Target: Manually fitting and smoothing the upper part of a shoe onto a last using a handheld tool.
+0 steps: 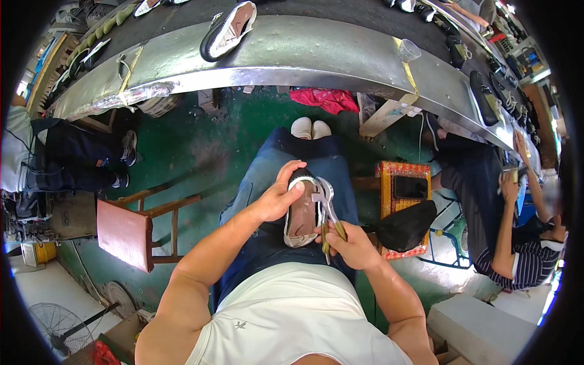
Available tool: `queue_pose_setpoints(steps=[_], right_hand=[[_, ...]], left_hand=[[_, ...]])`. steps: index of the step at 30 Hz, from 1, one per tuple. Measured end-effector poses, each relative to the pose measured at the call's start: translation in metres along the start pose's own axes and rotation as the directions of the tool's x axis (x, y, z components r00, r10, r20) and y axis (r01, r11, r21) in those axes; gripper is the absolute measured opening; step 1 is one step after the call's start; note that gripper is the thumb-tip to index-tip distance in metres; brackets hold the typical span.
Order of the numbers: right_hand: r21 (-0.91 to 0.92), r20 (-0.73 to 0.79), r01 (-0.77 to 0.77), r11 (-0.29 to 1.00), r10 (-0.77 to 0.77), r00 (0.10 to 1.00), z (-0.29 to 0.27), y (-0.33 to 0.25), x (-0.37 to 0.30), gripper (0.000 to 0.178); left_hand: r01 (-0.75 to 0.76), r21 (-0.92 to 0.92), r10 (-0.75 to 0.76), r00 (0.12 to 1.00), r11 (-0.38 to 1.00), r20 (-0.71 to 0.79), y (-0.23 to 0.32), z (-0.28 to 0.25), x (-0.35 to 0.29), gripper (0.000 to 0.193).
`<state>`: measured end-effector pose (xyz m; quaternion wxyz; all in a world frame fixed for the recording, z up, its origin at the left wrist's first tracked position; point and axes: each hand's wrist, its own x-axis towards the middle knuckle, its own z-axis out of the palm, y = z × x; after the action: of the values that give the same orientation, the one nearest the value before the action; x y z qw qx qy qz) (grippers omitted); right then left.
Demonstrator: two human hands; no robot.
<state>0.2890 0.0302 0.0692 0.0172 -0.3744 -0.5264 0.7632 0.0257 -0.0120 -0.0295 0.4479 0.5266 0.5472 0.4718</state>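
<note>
Above my lap, my left hand (275, 201) is wrapped round the toe end of an unfinished shoe (302, 218). The shoe lies sole side up: its brown insole board faces me, pale material is folded in along the rim, and the toe is black. A pair of lasting pliers (329, 198) is in my right hand (354, 248), with fingers closed round the yellowish handles. The pliers' curved metal head reaches over the shoe's right edge near the toe. Whether the jaws pinch the material I cannot tell.
Ahead runs a metal-edged conveyor bench (304, 45) carrying another unfinished shoe (228, 31) and a clear cup (408, 50). A stool (125, 234) stands left. On my right, a patterned seat (387, 207) holds a phone (410, 187) and black cloth (406, 226). Co-workers sit at both sides.
</note>
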Motion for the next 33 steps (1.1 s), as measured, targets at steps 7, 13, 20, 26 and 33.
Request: queue_pose_setpoints(steps=[7,13,20,26,33], right_hand=[[-0.083,-0.023,0.041,0.996,-0.043,0.999,0.001,-0.002,-0.004,0.026],[0.086,0.001,-0.026,0.996,0.026,1.0,0.005,-0.017,0.003,0.027],[0.204,0.155,-0.256,0.945,0.227,0.961,-0.018,-0.043,0.009,0.022],[-0.456,-0.019,-0.217,0.863,0.234,0.972,-0.024,-0.045,0.038,0.024],[-0.77,-0.11,0.297,0.565,-0.575,0.81,-0.012,0.046,0.092,0.022]], left_hand=[[0.165,-0.132,-0.156,0.985,0.977,0.078,0.005,-0.001,0.0,0.066],[0.1,0.023,-0.101,0.993,0.995,0.057,0.031,-0.002,0.002,0.065],[0.066,0.198,-0.077,0.996,0.978,0.051,0.039,-0.005,0.006,0.067],[0.114,0.188,-0.112,0.993,0.976,-0.025,0.019,-0.012,0.003,0.06],[0.093,0.126,-0.073,0.985,0.988,-0.154,-0.012,-0.016,0.005,0.045]])
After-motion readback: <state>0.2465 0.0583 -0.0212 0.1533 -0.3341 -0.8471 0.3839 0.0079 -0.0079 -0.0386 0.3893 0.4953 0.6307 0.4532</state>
